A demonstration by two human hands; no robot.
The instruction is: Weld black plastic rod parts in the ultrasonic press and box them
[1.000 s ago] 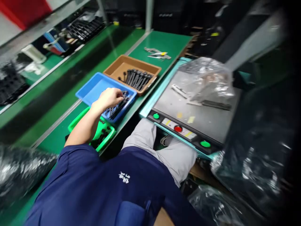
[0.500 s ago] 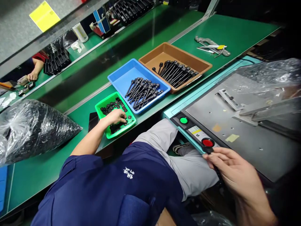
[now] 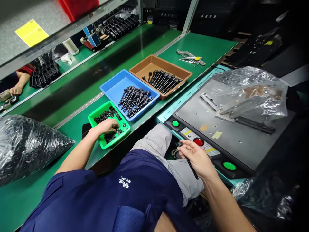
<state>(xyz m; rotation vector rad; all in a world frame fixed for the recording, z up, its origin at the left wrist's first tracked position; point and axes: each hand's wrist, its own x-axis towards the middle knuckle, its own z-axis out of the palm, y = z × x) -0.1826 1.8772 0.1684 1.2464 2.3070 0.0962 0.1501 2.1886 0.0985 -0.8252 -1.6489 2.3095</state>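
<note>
- Starting at the left edge of the tabletop (image 3: 72, 132), a clear plastic bag (image 3: 26, 145) stuffed with dark pieces lies on its side
- Beyond the dark belt (image 3: 79, 80), toward the far left corner, a co-worker's hand (image 3: 15, 91) rests near some black holders (image 3: 43, 75)
- Near the front edge sits a green tray (image 3: 117, 139) of small black parts (image 3: 103, 113)
- The left hand (image 3: 107, 125) is palm down inside that tray with its fingers curled into the parts, and I cannot tell whether it has pinched 1
- Just beside the green tray, toward the far edge, a blue tray (image 3: 113, 87) carries a loose heap of black pins (image 3: 134, 98)
- Next along, just beside the blue one, a brown tray (image 3: 145, 66) holds a row of pins (image 3: 164, 80) lying side by side
- Close to the far right corner of the tabletop lie a few metal hand tools (image 3: 190, 57)
- Right of the tabletop stands a machine with a grey plate (image 3: 217, 129); its front panel shows 2 green buttons (image 3: 175, 123) and 1 red button (image 3: 198, 141)
- The right hand (image 3: 196, 158) hangs in front of that panel, just below the red button and over the lap, closed around 1 black pin (image 3: 191, 167)
- The pin's head pokes out past the thumb and forefinger, and its shaft runs down across the palm
- At the plate's far right side, a crinkled plastic sheet (image 3: 251, 87) drapes over metal fixtures
</note>
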